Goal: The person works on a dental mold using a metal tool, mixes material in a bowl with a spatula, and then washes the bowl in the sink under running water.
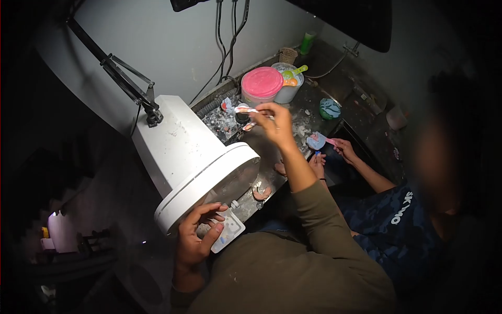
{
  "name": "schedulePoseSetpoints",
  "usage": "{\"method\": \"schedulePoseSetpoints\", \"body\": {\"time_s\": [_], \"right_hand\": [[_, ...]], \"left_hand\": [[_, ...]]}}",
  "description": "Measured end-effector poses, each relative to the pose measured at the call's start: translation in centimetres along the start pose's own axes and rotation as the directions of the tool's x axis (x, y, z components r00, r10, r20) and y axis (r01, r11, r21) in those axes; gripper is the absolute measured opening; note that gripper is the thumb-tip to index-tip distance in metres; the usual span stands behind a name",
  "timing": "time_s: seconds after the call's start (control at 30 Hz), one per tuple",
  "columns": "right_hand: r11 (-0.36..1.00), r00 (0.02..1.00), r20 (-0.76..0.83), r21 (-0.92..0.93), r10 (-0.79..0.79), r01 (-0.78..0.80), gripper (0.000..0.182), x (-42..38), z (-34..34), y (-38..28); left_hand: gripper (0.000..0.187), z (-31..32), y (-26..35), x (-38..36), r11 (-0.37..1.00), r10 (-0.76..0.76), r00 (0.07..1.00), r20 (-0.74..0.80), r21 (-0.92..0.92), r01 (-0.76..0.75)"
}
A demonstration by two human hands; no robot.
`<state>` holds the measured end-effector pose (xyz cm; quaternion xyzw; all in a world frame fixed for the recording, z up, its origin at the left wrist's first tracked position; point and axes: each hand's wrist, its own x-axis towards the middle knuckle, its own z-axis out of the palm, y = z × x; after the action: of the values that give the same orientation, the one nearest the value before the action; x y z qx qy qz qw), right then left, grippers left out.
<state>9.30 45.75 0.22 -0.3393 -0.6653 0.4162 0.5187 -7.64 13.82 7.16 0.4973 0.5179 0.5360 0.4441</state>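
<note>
My right hand is raised over the bench, its fingers closed on a small curved denture-like piece, white with orange-pink parts. My left hand is by the round white face of a bench machine, fingers apart, over a small whitish tray at its front. Small white bits lie beside the tray. On the bench between my hands is a pinkish U-shaped piece.
At my right a co-worker's hand holds a pink-handled tool with bluish paste. Behind stand a pink-lidded tub, a bucket with scoops and a green bowl of bluish material. A jointed lamp arm hangs over the machine.
</note>
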Motion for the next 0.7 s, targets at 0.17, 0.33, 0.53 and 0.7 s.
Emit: {"method": "schedulePoseSetpoints", "body": {"time_s": [0.17, 0.33, 0.53, 0.7], "right_hand": [[0.836, 0.878, 0.468, -0.519, 0.102, 0.180, 0.017, 4.9, 7.3, 3.6], [0.734, 0.711, 0.670, -0.590, 0.214, 0.336, 0.020, 7.0, 10.4, 8.0], [0.662, 0.763, 0.590, -0.686, 0.265, 0.301, 0.020, 6.6, 11.3, 9.3], [0.815, 0.833, 0.536, -0.539, 0.136, 0.213, 0.014, 5.3, 10.3, 7.2]], "left_hand": [[0.029, 1.0, -0.1, 0.8, 0.996, -0.013, 0.994, -0.108, 0.086, 0.022], [0.026, 1.4, -0.2, 0.7, 0.994, -0.030, 0.988, -0.154, 0.104, 0.046], [0.025, 1.6, 0.0, 0.7, 0.988, -0.022, 0.984, -0.177, 0.144, 0.048], [0.024, 1.7, 0.0, 0.9, 0.991, -0.039, 0.981, -0.190, 0.119, 0.062]]}}
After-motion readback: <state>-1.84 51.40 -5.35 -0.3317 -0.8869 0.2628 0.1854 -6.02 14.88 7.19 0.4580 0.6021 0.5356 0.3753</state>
